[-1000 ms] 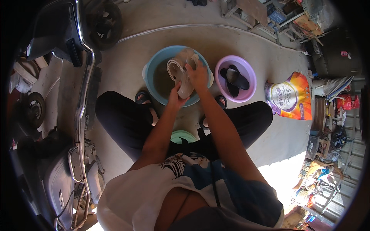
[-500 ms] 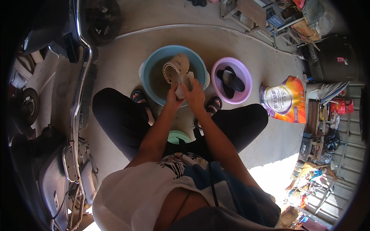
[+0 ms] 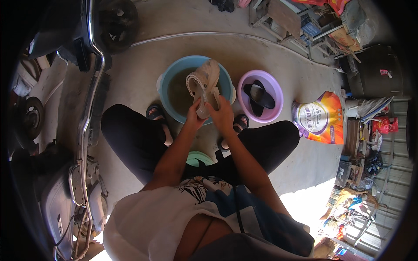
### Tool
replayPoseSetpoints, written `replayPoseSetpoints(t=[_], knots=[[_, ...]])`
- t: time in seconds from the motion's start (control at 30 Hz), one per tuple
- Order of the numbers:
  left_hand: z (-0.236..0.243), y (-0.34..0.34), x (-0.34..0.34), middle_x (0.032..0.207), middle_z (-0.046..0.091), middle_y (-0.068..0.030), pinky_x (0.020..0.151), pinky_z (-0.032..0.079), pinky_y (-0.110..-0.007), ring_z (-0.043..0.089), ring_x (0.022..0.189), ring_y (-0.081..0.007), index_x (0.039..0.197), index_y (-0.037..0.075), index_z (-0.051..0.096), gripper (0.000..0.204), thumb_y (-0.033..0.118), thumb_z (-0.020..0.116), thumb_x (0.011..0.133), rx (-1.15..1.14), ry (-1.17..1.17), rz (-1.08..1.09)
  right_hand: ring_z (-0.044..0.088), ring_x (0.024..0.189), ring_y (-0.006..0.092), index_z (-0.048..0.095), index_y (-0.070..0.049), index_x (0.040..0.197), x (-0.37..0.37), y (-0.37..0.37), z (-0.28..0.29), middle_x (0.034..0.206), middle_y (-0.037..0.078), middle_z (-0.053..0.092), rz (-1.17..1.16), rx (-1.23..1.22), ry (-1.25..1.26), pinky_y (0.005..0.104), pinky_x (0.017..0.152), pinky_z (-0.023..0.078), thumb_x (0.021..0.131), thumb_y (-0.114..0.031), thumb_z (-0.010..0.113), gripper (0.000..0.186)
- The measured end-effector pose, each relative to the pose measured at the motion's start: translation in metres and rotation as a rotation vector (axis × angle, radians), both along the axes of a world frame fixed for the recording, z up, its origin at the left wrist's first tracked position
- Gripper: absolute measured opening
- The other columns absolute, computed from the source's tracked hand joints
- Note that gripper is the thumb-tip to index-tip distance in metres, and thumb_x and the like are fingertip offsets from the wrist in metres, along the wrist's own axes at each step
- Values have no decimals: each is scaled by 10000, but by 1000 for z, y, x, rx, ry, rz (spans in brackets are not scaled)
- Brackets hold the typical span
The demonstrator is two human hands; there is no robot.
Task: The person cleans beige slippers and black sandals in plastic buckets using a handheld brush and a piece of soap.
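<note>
Above the blue basin point(image 3: 164, 96), a beige clog point(image 3: 208, 74) with holes in its upper is tilted, toe pointing away from me and opening turned up. My left hand point(image 3: 194, 114) grips its heel end from the left. My right hand point(image 3: 222, 114) is closed at the right side of the heel, fingers by the pale strap or edge there; whether a small tool is in those fingers is hidden. Cloudy brownish water point(image 3: 176, 93) lies in the basin below the clog.
To the right, a purple basin point(image 3: 278, 90) holds dark slippers point(image 3: 264, 96), with an orange and purple bag point(image 3: 324, 118) beyond. A green rounded thing point(image 3: 198, 158) sits between my legs. A scooter point(image 3: 65, 204) is at left; shelves and clutter point(image 3: 361, 169) line the right.
The clog has turned slightly, its opening showing more of the inside. Both hands keep hold near its heel. The whole view has shifted a little.
</note>
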State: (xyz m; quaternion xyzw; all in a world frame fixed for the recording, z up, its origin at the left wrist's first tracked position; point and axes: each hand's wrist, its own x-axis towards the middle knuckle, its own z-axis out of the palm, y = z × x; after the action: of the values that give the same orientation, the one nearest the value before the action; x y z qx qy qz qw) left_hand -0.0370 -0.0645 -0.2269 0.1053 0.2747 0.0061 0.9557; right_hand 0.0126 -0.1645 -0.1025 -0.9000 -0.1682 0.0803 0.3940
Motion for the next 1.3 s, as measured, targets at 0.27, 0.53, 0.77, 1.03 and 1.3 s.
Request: replayPoseSetpoints(t=[0.27, 0.53, 0.77, 1.03, 1.3], knots=[[39, -23, -6, 987, 638, 17, 531, 452, -288, 624, 804, -148, 1157, 226, 562, 295, 402, 524, 923, -62, 87, -56, 599, 980, 445, 537, -111, 1252, 124, 38, -8, 1131, 256, 563, -204, -185, -128, 479, 835, 490, 769, -496, 648, 628], [8, -14, -29, 990, 639, -3, 551, 471, -334, 630, 818, -173, 1178, 187, 548, 357, 417, 547, 906, 76, 98, -41, 572, 1044, 427, 571, -65, 1213, 36, 8, -24, 1106, 259, 594, 60, 0, -26, 440, 904, 452, 758, -498, 678, 638], [29, -33, -24, 1030, 641, -21, 546, 453, -336, 633, 836, -179, 1199, 164, 531, 389, 419, 534, 905, 97, 48, -94, 574, 1057, 403, 572, -80, 1220, 89, 13, -9, 1120, 228, 610, -211, -64, -104, 448, 892, 454, 763, -490, 680, 623], [56, -18, -21, 1053, 639, -46, 623, 495, -343, 631, 874, -207, 1175, 130, 539, 372, 380, 503, 902, 167, 56, -61, 622, 1011, 350, 599, -42, 1174, 127, 29, -20, 1057, 199, 655, -171, -3, -91, 406, 865, 475, 729, -532, 695, 669], [5, -4, -17, 1034, 628, -71, 669, 515, -357, 621, 870, -217, 1098, 106, 549, 307, 323, 510, 884, 152, 136, 24, 621, 924, 327, 610, -30, 1061, -15, -27, -19, 965, 176, 633, 115, 180, 119, 416, 770, 474, 768, -460, 689, 526]])
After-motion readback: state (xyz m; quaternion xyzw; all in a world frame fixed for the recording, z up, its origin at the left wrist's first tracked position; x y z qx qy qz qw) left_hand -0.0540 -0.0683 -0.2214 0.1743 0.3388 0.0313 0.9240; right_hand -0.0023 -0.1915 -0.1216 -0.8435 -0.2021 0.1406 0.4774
